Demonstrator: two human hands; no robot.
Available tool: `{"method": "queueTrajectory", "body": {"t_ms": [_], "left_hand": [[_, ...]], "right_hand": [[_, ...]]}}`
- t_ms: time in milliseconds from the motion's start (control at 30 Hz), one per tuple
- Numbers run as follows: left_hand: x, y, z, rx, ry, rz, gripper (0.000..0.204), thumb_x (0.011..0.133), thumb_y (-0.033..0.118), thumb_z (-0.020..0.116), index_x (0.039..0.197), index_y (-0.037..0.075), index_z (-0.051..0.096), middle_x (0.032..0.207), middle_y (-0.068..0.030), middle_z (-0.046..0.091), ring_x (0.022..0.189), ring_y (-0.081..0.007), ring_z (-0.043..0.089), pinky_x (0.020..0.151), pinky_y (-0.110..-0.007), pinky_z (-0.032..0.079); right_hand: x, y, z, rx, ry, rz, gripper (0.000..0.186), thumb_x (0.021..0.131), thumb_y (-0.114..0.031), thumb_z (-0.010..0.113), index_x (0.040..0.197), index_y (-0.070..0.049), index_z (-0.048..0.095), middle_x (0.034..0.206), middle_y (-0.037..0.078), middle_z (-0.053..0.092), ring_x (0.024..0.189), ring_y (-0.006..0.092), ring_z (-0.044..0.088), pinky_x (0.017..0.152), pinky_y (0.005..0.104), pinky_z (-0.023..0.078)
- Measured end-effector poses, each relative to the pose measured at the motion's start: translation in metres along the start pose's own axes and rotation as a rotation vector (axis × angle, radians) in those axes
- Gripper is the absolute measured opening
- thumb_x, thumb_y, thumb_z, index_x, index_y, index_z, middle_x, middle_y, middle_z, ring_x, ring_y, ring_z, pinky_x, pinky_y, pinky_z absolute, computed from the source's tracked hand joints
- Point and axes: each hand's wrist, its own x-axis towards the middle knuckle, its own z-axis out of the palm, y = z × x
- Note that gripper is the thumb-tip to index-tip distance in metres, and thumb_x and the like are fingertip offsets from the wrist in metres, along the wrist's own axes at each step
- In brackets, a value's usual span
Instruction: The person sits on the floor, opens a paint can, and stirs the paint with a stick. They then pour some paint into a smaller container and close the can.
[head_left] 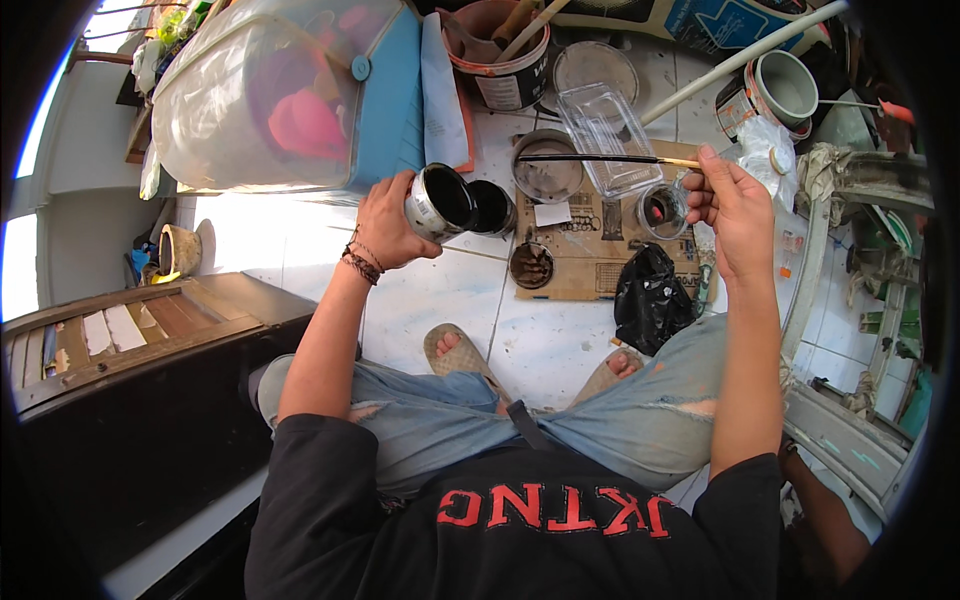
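My left hand (pixel 386 226) is wrapped round a metal paint tin (pixel 424 205), dark inside and tilted to the right. Its mouth is close to a second, black-coated container (pixel 494 208) on the floor; I cannot make out a stream between them. Between the fingertips of my right hand (pixel 736 208) is the pale end of a thin stick (pixel 600 157). Its long dark part reaches left, level, over a round lid (pixel 545 180) and a clear plastic tray (pixel 603 125). Below that hand stands a clear cup (pixel 661 212) with dark residue.
Cardboard (pixel 555 287) lies on white tiles, bearing a small round stained lid (pixel 531 266) and a black plastic bag (pixel 652 300). A storage box (pixel 385 120) stands far left, a bucket (pixel 505 85) behind. A grey metal frame (pixel 805 250) borders the right, a wooden panel (pixel 150 335) the left.
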Motion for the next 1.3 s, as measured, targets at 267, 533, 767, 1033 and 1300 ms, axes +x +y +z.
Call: {"method": "queueTrajectory", "body": {"t_ms": [267,533,767,1033,1300], "left_hand": [[-0.001,0.002,-0.001,0.006,-0.02,-0.017,0.093,0.045,0.031,0.088,0.128,0.012,0.05,0.112,-0.0107,0.06,0.109,-0.0331,0.056,0.095,-0.046,0.044],[0.001,0.008,-0.004,0.025,-0.043,-0.014,0.097,0.044,0.028,0.089,0.13,0.008,0.049,0.115,-0.0143,0.059,0.111,-0.0352,0.056,0.096,-0.045,0.046],[0.0,0.008,-0.007,0.04,-0.03,0.005,0.096,0.044,0.026,0.088,0.13,0.007,0.05,0.114,-0.0154,0.059,0.109,-0.0363,0.057,0.096,-0.045,0.046],[0.0,0.007,-0.007,0.052,-0.031,0.0,0.093,0.045,0.027,0.087,0.128,0.009,0.05,0.11,-0.0145,0.059,0.107,-0.0361,0.057,0.095,-0.046,0.046],[0.0,0.006,-0.008,0.06,-0.054,-0.02,0.093,0.045,0.027,0.084,0.13,0.01,0.049,0.113,-0.0122,0.059,0.111,-0.0336,0.056,0.097,-0.044,0.043]], "right_hand": [[-0.002,0.036,0.074,-0.421,-0.107,-0.283,0.035,0.097,-0.033,0.066,0.096,0.002,0.071,0.072,0.006,0.065,0.06,0.0112,0.059,0.056,0.0259,0.05],[-0.014,0.068,0.099,-0.587,-0.214,-0.696,0.023,0.095,-0.021,0.067,0.095,0.002,0.07,0.075,0.015,0.066,0.06,0.0262,0.059,0.057,0.036,0.047],[-0.013,0.059,0.098,-0.561,-0.196,-0.675,0.022,0.095,-0.02,0.068,0.094,0.002,0.069,0.074,0.014,0.065,0.059,0.0241,0.056,0.057,0.0342,0.045],[-0.011,0.059,0.098,-0.547,-0.186,-0.664,0.024,0.096,-0.022,0.066,0.095,0.001,0.07,0.071,0.012,0.063,0.058,0.0205,0.054,0.057,0.0325,0.044],[-0.01,0.057,0.097,-0.565,-0.177,-0.665,0.025,0.096,-0.024,0.067,0.097,0.0,0.071,0.07,0.01,0.062,0.057,0.0176,0.053,0.056,0.0313,0.043]]}}
